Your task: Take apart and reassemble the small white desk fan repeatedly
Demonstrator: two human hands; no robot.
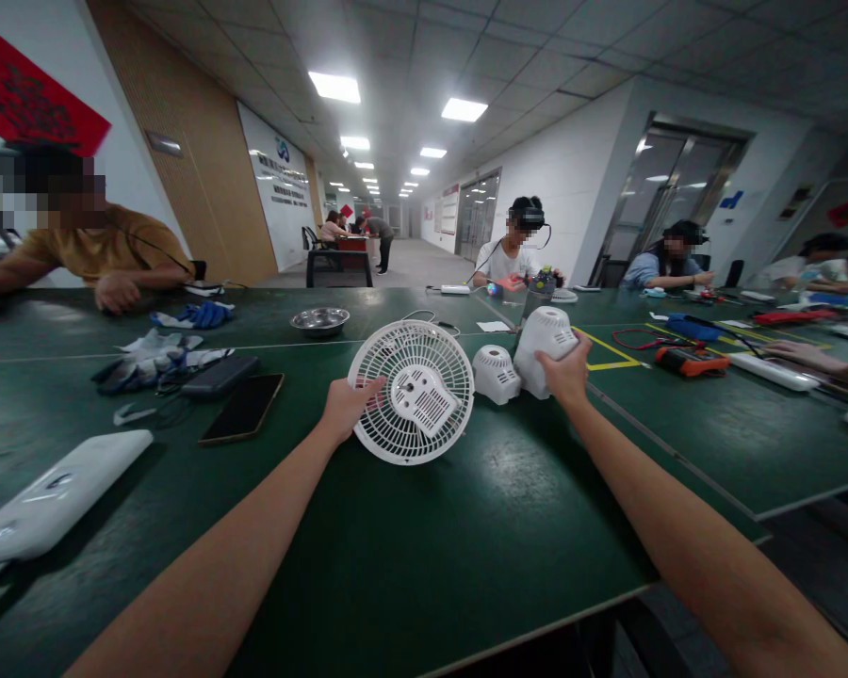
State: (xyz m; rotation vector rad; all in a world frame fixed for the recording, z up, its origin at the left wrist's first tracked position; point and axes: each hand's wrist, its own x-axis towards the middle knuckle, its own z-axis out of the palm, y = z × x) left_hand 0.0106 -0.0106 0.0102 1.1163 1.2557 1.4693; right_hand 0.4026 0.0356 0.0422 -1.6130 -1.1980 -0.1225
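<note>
A round white fan grille (374, 433) with a vented plate at its centre is tilted up over the green table. My left hand (346, 407) is closed on its left rim, thumb lying over the ribs. Farther right, my right hand (569, 369) grips a white vented plastic housing (546, 330) from its right side, holding it raised and slanted. Between the grille and that housing stands a second, smaller-looking white vented housing (496, 375) on the tabletop. Most of my right fingers are hidden behind the held housing.
On the left lie a black phone (244, 410), a dark case (220, 376), gloves (152, 358) and a white power bank-like device (60, 494). A metal bowl (319, 322) sits behind the grille. An orange multimeter (691, 360) lies right. Other people sit around the table.
</note>
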